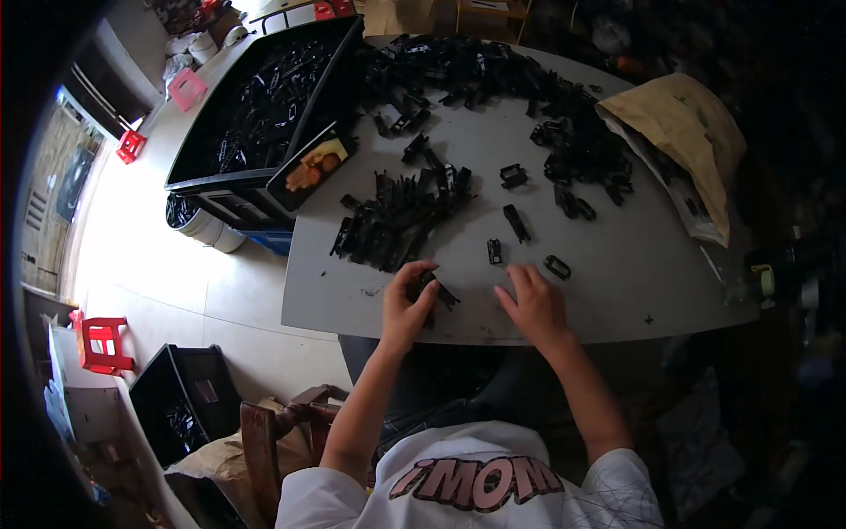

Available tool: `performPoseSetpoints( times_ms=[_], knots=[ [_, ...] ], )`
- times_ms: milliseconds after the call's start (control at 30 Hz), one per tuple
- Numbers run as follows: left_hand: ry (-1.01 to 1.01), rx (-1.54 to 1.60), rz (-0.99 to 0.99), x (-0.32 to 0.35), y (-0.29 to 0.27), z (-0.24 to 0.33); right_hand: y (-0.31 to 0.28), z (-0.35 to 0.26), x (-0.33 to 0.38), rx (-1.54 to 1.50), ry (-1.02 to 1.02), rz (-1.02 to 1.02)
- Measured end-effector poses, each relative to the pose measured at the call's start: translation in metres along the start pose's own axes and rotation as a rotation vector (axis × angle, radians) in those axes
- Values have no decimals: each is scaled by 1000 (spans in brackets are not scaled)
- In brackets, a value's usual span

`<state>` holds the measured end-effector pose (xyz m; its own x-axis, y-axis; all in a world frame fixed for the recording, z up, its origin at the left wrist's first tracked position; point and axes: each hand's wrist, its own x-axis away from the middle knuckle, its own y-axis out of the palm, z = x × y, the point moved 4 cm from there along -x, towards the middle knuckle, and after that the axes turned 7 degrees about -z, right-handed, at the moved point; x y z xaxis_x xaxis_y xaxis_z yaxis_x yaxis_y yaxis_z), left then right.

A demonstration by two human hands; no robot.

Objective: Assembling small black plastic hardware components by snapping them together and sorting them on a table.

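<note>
My left hand (407,304) grips a small black plastic part (434,288) near the front edge of the grey table (617,264). My right hand (531,304) rests flat on the table just to the right, fingers spread, holding nothing. Loose black parts lie just beyond it: one clip (557,266), another small piece (494,251) and a longer one (516,223). A lined-up batch of black parts (397,220) lies beyond my left hand. A large heap of black parts (493,79) covers the far side of the table.
A big black crate (264,106) full of black parts stands at the table's left, with a tray of food (313,167) on its corner. A brown paper bag (679,123) lies at the right. On the floor: a black bin (185,406), red stools (104,344), a white bucket (207,227).
</note>
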<state>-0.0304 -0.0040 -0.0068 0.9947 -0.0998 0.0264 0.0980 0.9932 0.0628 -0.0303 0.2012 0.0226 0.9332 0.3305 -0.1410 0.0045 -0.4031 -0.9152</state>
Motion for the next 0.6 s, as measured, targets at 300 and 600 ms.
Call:
performPoseSetpoints(
  times_ms=[300, 600],
  knots=[
    [38, -148, -135, 6, 10, -4, 22, 16, -26, -42, 103, 32],
    [236, -287, -134, 5, 14, 2, -27, 45, 24, 31, 178, 214]
  ],
)
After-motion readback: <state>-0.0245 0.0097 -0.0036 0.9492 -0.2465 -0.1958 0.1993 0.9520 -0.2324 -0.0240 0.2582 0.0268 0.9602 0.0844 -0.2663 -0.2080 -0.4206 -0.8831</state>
